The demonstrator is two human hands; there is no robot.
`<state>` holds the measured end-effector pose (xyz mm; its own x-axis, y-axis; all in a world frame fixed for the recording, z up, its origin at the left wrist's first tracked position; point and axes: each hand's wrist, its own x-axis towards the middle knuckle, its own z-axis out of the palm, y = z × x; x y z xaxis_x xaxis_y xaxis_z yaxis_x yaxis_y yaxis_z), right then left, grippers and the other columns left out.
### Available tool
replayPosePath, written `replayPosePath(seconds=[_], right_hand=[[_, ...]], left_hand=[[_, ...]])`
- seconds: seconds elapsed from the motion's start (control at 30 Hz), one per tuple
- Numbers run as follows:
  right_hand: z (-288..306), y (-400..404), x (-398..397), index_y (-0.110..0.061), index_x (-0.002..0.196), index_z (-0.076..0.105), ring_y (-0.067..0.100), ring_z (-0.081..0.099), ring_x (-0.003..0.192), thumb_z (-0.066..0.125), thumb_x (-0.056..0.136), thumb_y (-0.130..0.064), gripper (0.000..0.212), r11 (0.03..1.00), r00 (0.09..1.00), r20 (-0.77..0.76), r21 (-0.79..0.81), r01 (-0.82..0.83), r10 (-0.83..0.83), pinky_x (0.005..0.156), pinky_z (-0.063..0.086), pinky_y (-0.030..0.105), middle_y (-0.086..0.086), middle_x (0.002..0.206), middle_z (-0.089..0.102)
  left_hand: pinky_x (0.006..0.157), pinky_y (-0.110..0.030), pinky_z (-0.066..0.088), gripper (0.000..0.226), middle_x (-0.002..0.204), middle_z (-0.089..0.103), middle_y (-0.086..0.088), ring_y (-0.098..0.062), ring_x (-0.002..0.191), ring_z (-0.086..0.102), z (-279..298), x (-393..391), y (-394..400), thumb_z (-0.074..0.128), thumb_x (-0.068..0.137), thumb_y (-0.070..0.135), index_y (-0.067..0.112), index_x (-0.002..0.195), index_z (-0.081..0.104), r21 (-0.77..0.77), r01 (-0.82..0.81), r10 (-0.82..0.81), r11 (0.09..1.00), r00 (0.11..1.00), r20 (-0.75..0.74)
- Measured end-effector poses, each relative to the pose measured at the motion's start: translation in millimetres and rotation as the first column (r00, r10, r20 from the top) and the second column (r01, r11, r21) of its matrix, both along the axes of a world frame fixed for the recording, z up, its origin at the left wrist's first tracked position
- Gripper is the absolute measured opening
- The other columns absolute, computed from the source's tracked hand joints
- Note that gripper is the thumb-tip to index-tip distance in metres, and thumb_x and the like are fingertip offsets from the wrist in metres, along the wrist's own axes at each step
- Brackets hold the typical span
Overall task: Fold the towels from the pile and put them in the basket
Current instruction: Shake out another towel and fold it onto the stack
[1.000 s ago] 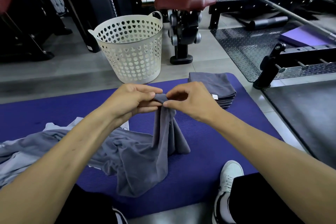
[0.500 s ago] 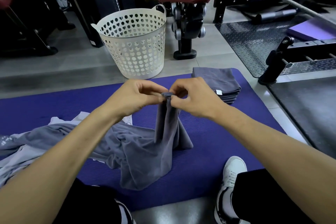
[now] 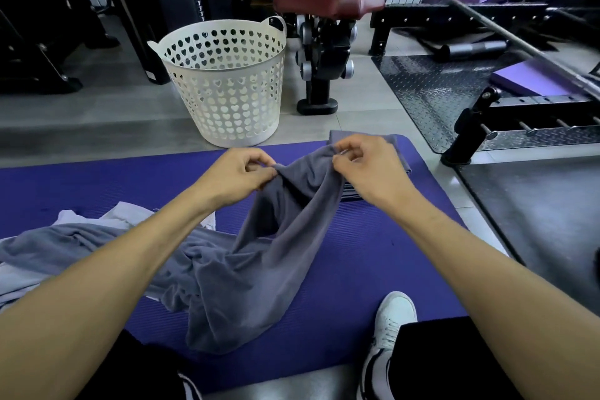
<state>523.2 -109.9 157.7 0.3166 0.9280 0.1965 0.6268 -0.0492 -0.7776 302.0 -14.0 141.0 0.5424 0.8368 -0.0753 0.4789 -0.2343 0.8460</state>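
Observation:
A grey towel (image 3: 259,269) hangs from both my hands over the purple mat (image 3: 81,185). My left hand (image 3: 238,174) pinches its top edge on the left, and my right hand (image 3: 367,166) pinches the same edge a short way to the right, so the cloth sags between them. The loose pile of grey and pale towels (image 3: 65,247) lies at the left under my left forearm. A stack of folded grey towels (image 3: 352,195) sits behind my right hand, mostly hidden. The white basket with heart-shaped holes (image 3: 227,81) stands on the floor beyond the mat.
A black weight machine with a dark red seat (image 3: 328,0) stands right of the basket. A steel-plate platform (image 3: 431,88) and a barbell (image 3: 506,32) lie at the right. My white shoe (image 3: 389,321) rests on the mat's near edge.
My hands, which were together at one point of the towel, have moved apart along its top edge, spreading the cloth between them. The right hand now covers the folded stack.

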Motion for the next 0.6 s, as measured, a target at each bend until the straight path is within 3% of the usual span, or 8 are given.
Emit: replayPosePath(seconds=[0.07,0.17,0.3,0.43,0.53,0.6], right_hand=[[-2,1,-1,-0.016,0.102,0.073,-0.002,0.061,0.07,0.065,0.09,-0.012,0.016,1.0,0.999,0.034,-0.017,0.005,-0.005,0.062,0.047,0.007,-0.007,0.078,0.068],[1,1,-13,-0.016,0.104,0.076,0.003,0.068,0.085,0.067,0.09,-0.013,0.016,0.994,0.994,-0.033,0.026,-0.108,0.108,0.079,0.053,0.015,-0.008,0.09,0.072],[6,-6,-28,-0.017,0.109,0.076,-0.001,0.068,0.091,0.07,0.09,-0.018,0.02,0.963,0.963,-0.041,0.045,-0.266,0.268,0.084,0.053,0.017,-0.009,0.1,0.075],[6,-12,-31,-0.019,0.105,0.077,0.004,0.07,0.085,0.078,0.083,-0.024,0.022,0.96,0.96,-0.048,0.047,-0.275,0.277,0.08,0.055,0.021,-0.01,0.093,0.076],[5,-13,-37,-0.015,0.095,0.079,0.0,0.068,0.076,0.075,0.084,-0.015,0.012,0.971,0.973,-0.039,0.08,-0.224,0.228,0.071,0.052,0.013,-0.009,0.084,0.075],[6,-11,-39,-0.016,0.09,0.079,0.003,0.068,0.072,0.072,0.083,-0.01,0.011,0.98,0.983,-0.05,0.101,-0.172,0.178,0.067,0.053,0.016,-0.007,0.078,0.075]], left_hand=[[0.069,-0.033,0.039,0.009,0.068,0.06,-0.013,-0.019,0.066,0.049,18,6,-6,0.065,0.093,0.013,0.015,0.088,0.072,0.03,0.06,-0.06,0.998,0.998,0.016],[0.065,-0.039,0.044,0.013,0.08,0.069,-0.021,-0.024,0.067,0.054,35,11,-17,0.064,0.095,0.015,0.018,0.088,0.076,0.023,0.151,-0.152,0.988,0.988,0.04],[0.069,-0.033,0.048,0.012,0.085,0.074,-0.015,-0.016,0.07,0.06,43,12,-22,0.066,0.093,0.014,0.014,0.09,0.077,0.025,0.109,-0.11,0.994,0.99,0.087],[0.072,-0.022,0.054,0.009,0.086,0.076,-0.008,-0.008,0.074,0.066,45,7,-26,0.068,0.091,0.011,0.011,0.089,0.077,-0.069,0.098,-0.088,0.993,0.987,0.133],[0.071,-0.019,0.054,0.008,0.084,0.076,-0.009,-0.008,0.073,0.066,43,6,-30,0.07,0.09,0.011,0.007,0.091,0.076,-0.074,0.106,-0.095,0.992,0.986,0.139],[0.071,-0.02,0.052,0.005,0.077,0.073,-0.003,-0.008,0.07,0.063,39,7,-31,0.069,0.091,0.012,0.01,0.091,0.074,-0.055,0.087,-0.079,0.995,0.988,0.136]])
